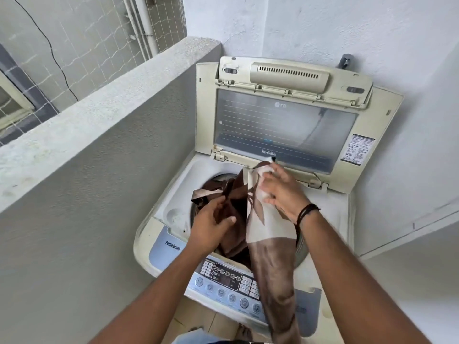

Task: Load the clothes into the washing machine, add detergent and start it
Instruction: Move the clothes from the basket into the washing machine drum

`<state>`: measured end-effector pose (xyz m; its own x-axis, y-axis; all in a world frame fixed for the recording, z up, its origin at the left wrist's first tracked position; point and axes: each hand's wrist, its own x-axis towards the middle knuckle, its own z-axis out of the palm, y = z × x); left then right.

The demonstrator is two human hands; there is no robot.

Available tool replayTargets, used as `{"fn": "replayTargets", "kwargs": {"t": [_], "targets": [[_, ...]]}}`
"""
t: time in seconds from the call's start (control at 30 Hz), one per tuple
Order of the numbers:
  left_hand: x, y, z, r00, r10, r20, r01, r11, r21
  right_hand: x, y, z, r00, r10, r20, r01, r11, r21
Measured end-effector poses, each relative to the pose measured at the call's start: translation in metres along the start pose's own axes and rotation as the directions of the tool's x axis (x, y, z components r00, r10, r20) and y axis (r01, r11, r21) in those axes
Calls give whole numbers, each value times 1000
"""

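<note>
Head view | left hand (211, 223) gripping brown cloth (268, 234) over washing machine (347, 214) drum | right hand (280, 187) clutching its white part | lid (285, 122) raised | cloth tail draped across control panel (223, 281)

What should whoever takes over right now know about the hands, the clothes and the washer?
Left hand: grips the dark brown part of the cloth over the drum opening.
Right hand: fingers pinch the cloth's white upper end, near the raised lid.
Cloth: partly in the drum; its long brown tail hangs out over the control panel.
Done: lid open, loading begun.
Left: feed in the tail, add detergent (none in view), shut the lid, start.
</note>
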<state>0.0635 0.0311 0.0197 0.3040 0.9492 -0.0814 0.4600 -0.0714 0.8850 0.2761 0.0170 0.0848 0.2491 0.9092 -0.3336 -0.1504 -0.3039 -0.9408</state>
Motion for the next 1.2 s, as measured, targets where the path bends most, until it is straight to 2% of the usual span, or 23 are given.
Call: {"fn": "replayTargets", "kwargs": {"t": [0.07, 0.13, 0.27, 0.33, 0.43, 0.5, 0.57, 0.6, 0.63, 0.67, 0.7, 0.73, 0.77, 0.8, 0.83, 0.87, 0.9, 0.93, 1.0, 1.03, 1.13, 1.17, 1.2], "targets": [[6, -8, 5, 1000, 10, -24, -7, 989, 148, -3, 19, -10, 999, 39, 8, -31, 892, -450], [17, -14, 9, 998, -4, -62, 23, 952, 305, -7, 41, -21, 975, 215, 55, -101, 650, -753], [51, -24, 18, 999, -53, -1, 47, 877, 479, -14, 83, -15, 811, 567, 146, -28, 287, -958], [71, -35, 28, 986, -134, 102, 59, 845, 531, -10, 105, -6, 774, 612, 159, 31, 214, -976], [90, -54, 47, 929, -244, 277, 43, 818, 574, 2, 132, -3, 790, 583, 192, 14, 295, -955], [97, -77, 63, 866, -318, 386, 34, 808, 588, 15, 144, -2, 838, 497, 227, -56, 492, -869], [98, -93, 72, 811, -296, 504, -34, 837, 547, 25, 143, 2, 925, 342, 163, -207, 816, -540], [97, -101, 75, 783, -253, 568, -89, 859, 505, 31, 140, 5, 963, 257, 80, -222, 925, -307], [99, -104, 76, 797, -172, 579, -154, 869, 470, 39, 135, 8, 980, 197, -9, -196, 974, -114], [99, -109, 79, 852, -103, 513, -152, 890, 430, 48, 131, 8, 988, 142, -67, -140, 990, 33], [100, -112, 81, 880, -3, 476, -207, 898, 388, 56, 127, 9, 991, 104, -81, -96, 991, 97], [103, -108, 80, 875, 14, 484, -218, 904, 367, 62, 123, 9, 997, 60, -50, -56, 995, 88], [108, -105, 76, 816, -117, 566, -162, 894, 418, 69, 125, 9, 999, 34, 13, -33, 998, -45], [113, -103, 72, 676, -274, 684, -152, 856, 493, 77, 129, 9, 995, 44, 85, -18, 957, -288], [117, -114, 71, 510, -469, 721, -134, 785, 605, 87, 134, 11, 983, 109, 147, -7, 826, -564], [122, -124, 72, 401, -551, 732, -158, 745, 648, 99, 145, 14, 966, 191, 173, 15, 630, -777], [127, -130, 71, 351, -575, 739, -187, 730, 657, 109, 156, 17, 949, 264, 172, 37, 449, -893], [133, -137, 72, 334, -580, 743, -183, 733, 655, 121, 170, 21, 932, 323, 166, 48, 344, -938], [147, -142, 77, 332, -570, 752, -157, 752, 640, 141, 196, 24, 892, 419, 167, 72, 234, -970], [154, -141, 78, 363, -546, 755, -172, 757, 631, 150, 210, 23, 870, 468, 158, 62, 214, -975], [171, -140, 84, 612, -338, 715, -379, 668, 640, 169, 240, 18, 813, 575, 92, -33, 203, -979], [175, -143, 88, 644, -306, 701, -387, 661, 643, 176, 249, 17, 800, 594, 87, -49, 209, -977], [180, -147, 93, 640, -307, 704, -372, 679, 633, 184, 261, 15, 791, 606, 87, -60, 218, -974]]}}
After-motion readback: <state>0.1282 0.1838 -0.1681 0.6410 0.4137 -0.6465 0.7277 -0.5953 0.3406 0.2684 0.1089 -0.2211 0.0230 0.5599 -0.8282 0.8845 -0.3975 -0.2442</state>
